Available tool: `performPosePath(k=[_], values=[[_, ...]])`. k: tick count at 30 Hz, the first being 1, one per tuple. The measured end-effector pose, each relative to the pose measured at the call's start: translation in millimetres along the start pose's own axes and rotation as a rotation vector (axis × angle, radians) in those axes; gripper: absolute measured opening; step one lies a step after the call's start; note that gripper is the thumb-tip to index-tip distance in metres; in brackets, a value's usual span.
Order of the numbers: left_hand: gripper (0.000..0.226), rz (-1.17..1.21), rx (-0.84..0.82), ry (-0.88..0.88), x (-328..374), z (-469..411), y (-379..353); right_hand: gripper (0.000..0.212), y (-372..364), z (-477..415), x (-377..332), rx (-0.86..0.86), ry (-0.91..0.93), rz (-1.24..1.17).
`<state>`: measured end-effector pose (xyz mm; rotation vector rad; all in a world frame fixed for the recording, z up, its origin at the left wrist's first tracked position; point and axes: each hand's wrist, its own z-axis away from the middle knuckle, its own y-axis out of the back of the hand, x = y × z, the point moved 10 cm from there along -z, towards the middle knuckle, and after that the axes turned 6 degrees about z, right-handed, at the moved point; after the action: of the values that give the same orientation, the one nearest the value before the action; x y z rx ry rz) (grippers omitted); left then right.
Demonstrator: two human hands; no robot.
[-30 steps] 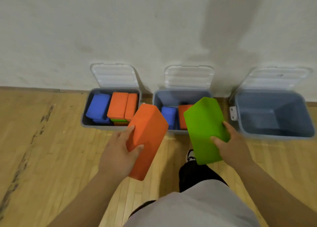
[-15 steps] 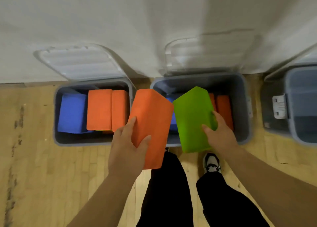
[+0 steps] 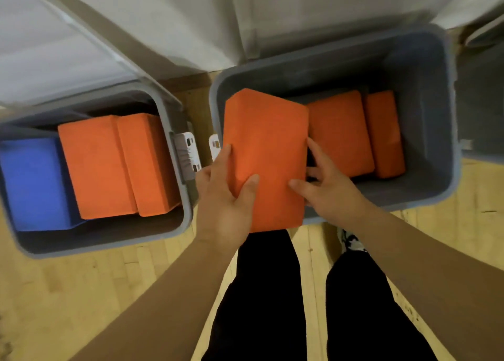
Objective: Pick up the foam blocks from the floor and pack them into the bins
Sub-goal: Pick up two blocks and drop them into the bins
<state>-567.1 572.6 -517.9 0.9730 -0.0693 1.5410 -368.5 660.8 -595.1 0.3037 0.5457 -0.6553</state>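
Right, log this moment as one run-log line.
left hand: grips orange block | right hand: grips it | block: over middle bin rim

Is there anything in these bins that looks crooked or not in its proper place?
Only the orange block that the left hand and right hand hold: it sits tilted over the middle bin, its near end sticking out past the front rim, not yet down beside the two orange blocks inside. Nothing looks damaged.

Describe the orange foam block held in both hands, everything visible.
The rectangular orange foam block has a matte face and rounded edges. It tilts over the left side of the grey plastic bin, near end overhanging the rim. The left hand grips its left edge; the right hand holds its right edge.
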Motion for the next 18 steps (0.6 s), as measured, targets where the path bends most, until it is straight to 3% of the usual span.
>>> performPosePath(k=[5, 9, 18], values=[[0.072, -0.010, -0.091, -0.055, 9.4, -48.2, -41.6, 0.087, 25.6, -10.5, -14.4, 0.149, 0.074, 0.257], [0.082, -0.173, -0.197, -0.020, -5.9, -77.1, -54.4, 0.094, 26.2, -39.7, -1.0, 0.065, 0.008, 0.400], [0.082, -0.586, -0.218, -0.078, -13.8, -14.2, -9.2, 0.088, 54.3, 21.6, 6.1, 0.092, -0.120, 0.583]])
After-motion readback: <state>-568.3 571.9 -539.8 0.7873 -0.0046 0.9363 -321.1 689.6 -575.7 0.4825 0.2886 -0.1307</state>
